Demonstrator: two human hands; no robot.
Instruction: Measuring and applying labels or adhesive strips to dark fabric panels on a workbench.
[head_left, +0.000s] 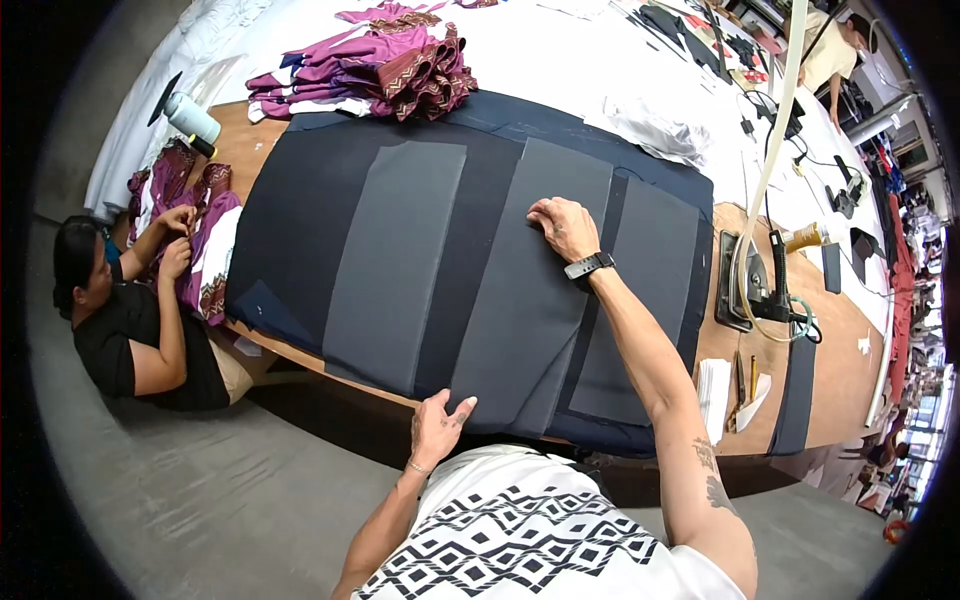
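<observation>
Three dark grey fabric panels lie side by side on a navy cloth pad: a left panel (397, 262), a middle panel (517, 322) and a right panel (645, 262). My right hand (568, 229), with a black watch at the wrist, rests on the upper part of the middle panel, fingers curled down. A diagonal crease crosses that panel's lower right part. At its lower left corner is my left hand (440, 427), thumb and forefinger apart at the fabric edge. Whether either hand pinches the cloth is hidden. Navy padding (292, 202) shows around the panels.
A steam iron (757, 281) with a hose stands to the right, near folded white strips (712, 397) and scissors (739, 382). Purple patterned garments (367, 67) are piled at the back. At left a seated person (142, 322) handles similar garments. Another person (832, 52) stands far right.
</observation>
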